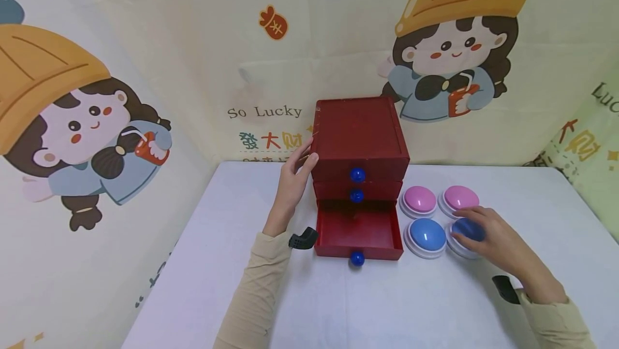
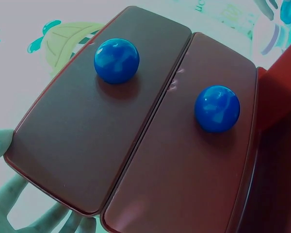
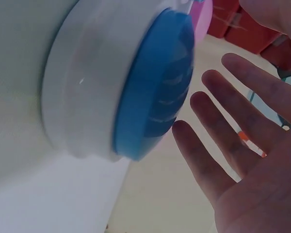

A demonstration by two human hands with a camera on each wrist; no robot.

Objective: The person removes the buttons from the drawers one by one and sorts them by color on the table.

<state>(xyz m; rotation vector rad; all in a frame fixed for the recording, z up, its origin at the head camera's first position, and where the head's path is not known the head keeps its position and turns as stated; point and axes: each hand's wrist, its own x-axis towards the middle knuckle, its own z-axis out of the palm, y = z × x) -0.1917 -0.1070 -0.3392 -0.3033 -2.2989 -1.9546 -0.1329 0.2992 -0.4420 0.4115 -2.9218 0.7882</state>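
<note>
A small dark red drawer cabinet (image 1: 360, 128) with blue ball knobs stands near the back wall. Its bottom drawer (image 1: 333, 253) is pulled out, and the bare inside shows; the upper two are closed. My left hand (image 1: 290, 179) rests against the cabinet's left side with fingers extended, thumb at the front edge of the top drawer (image 2: 63, 145). Over the right blue push button (image 1: 468, 229), on its white round base, my right hand (image 1: 498, 239) hovers with spread fingers. In the right wrist view the fingertips are right beside the blue dome (image 3: 155, 92), holding nothing.
Left of that button is another blue button (image 1: 427, 234). Behind them stand two pink buttons, the left pink one (image 1: 419, 199) close to the cabinet. All are on a white table (image 1: 387, 306), with a cartoon-printed cloth (image 1: 193, 58) hanging behind and beside it.
</note>
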